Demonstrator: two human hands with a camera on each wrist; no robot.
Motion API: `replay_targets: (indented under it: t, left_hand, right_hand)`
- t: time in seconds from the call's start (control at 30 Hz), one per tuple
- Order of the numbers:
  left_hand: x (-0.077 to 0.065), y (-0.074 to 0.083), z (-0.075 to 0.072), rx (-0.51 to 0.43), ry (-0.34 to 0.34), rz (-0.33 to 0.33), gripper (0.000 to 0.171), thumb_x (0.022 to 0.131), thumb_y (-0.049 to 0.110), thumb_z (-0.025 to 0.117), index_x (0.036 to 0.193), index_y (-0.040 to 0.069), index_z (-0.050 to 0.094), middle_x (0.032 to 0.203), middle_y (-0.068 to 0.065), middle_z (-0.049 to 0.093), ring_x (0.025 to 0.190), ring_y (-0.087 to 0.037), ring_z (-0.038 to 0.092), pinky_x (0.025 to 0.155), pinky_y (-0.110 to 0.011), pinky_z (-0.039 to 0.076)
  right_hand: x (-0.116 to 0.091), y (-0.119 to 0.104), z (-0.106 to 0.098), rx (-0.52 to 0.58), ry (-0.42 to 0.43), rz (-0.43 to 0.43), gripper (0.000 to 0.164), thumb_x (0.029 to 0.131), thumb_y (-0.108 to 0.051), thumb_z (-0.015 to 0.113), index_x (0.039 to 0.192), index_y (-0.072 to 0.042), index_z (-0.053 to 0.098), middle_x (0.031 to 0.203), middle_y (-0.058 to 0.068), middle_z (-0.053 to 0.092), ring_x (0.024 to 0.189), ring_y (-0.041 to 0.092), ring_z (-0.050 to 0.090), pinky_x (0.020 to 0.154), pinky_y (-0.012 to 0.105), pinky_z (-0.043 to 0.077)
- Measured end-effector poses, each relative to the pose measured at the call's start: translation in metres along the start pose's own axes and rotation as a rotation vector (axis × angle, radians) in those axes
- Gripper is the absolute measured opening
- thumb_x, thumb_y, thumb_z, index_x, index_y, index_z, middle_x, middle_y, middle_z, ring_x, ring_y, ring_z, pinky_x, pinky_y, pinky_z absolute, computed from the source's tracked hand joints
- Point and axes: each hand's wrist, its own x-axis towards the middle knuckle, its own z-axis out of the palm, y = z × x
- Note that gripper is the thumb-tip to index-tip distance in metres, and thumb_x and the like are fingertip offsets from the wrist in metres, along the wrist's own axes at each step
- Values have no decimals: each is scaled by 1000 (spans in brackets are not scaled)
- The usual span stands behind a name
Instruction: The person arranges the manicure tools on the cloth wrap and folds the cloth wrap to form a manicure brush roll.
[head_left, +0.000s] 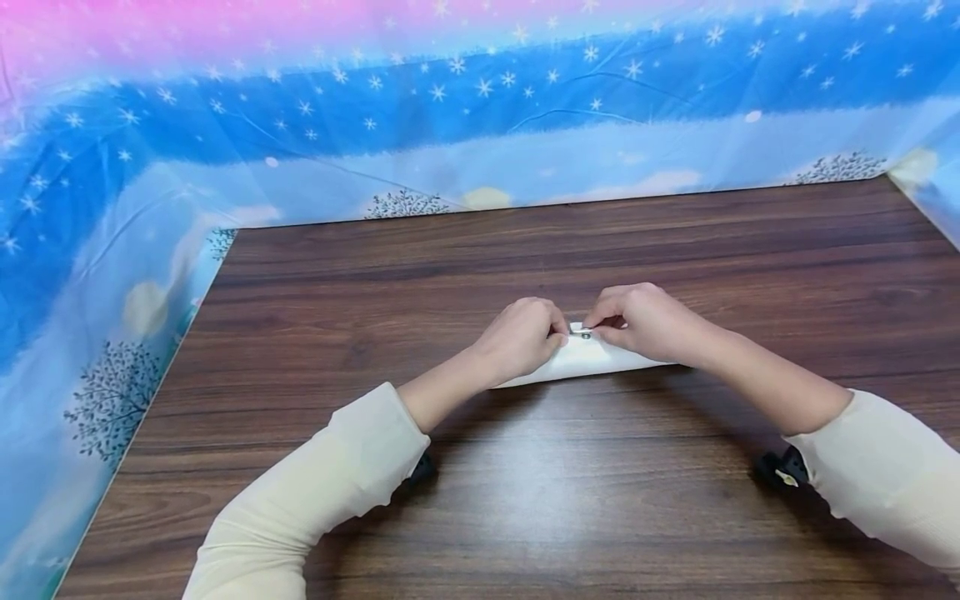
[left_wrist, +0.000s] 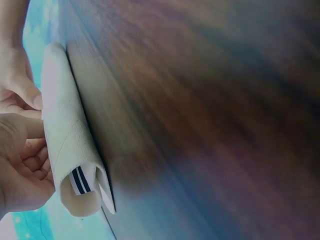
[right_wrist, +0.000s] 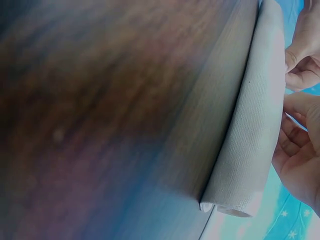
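Note:
A white ribbed fabric roll [head_left: 596,358] lies crosswise on the table under both hands. Its end is a hollow loop in the left wrist view, with a dark-striped white piece [left_wrist: 81,180] inside. A small shiny metal piece [head_left: 581,332] shows on top of the roll, between the two sets of fingertips. My left hand [head_left: 521,337] pinches at the roll's top edge, thumb and forefinger at the metal piece's left side. From the other side my right hand [head_left: 647,321] pinches at the same spot, fingertips close to the left ones. The fingers partly hide what they pinch.
The dark wood-grain table [head_left: 360,292] spreads around the roll. Behind it and at its left side hangs a blue and pink cloth [head_left: 420,83] with snowflakes and trees. Black wrist devices [head_left: 783,468] sit under the cream sleeves [head_left: 315,483].

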Motion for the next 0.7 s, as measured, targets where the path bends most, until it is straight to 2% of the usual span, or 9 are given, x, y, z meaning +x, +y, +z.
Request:
replay_targets:
  t: [0.17, 0.37, 0.53, 0.7]
  left_hand:
    - [0, 2, 2, 41, 17, 18, 16, 91, 5, 53, 81, 6, 65, 89, -2, 60, 76, -12, 51, 69, -24, 42]
    - [2, 5, 5, 43, 44, -37, 14, 89, 2, 51, 84, 4, 64, 87, -4, 59, 77, -13, 51, 71, -28, 44]
    - [5, 6, 6, 12, 52, -86, 13, 90, 3, 52, 86, 4, 65, 88, -4, 59, 78, -13, 52, 72, -28, 45]
    - [6, 6, 6, -6, 85, -102, 10, 91, 7, 54, 86, 5, 62, 88, -4, 58, 79, -14, 53, 73, -29, 45]
  right_hand:
    - [-2, -1, -1, -8, 24, -29, 11, 80, 0, 68, 89, -6, 71, 85, 0, 63, 67, 8, 56, 58, 27, 46]
    - [-2, 1, -1, -29, 66, -64, 12, 80, 1, 68, 88, -8, 72, 83, -2, 63, 65, 6, 54, 56, 26, 45]
    - [0, 0, 0, 17, 14, 11, 9, 81, -9, 70, 90, -8, 71, 83, -3, 61, 65, 6, 53, 57, 26, 45]
    - [4, 1, 1, 46, -41, 68, 17, 78, -17, 75, 90, -7, 70, 80, -4, 56, 64, 8, 48, 57, 27, 42]
